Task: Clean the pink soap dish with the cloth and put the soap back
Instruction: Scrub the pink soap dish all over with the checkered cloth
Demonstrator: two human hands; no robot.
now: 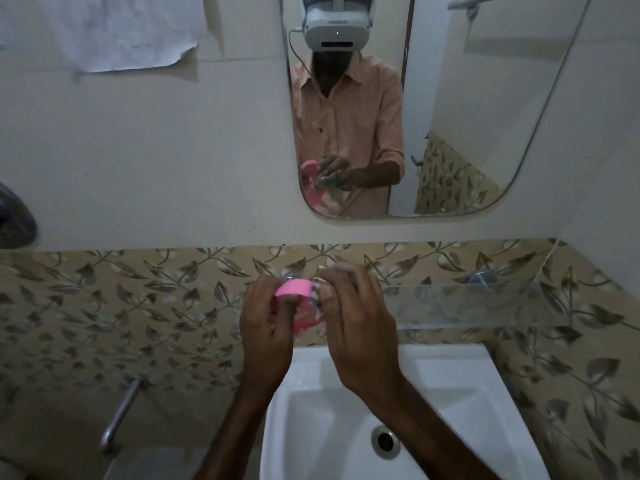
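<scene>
Now | left hand [266, 327] grips pink soap dish [294, 289] | right hand [356, 306] presses cloth [317, 294] against it, above sink [450, 375]

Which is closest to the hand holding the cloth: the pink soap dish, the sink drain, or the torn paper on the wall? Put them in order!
From the right hand:
1. Pink soap dish, right beside it, held up in the left hand.
2. Sink drain, below, in the white basin.
3. Torn paper, far up on the wall, upper left.
</scene>
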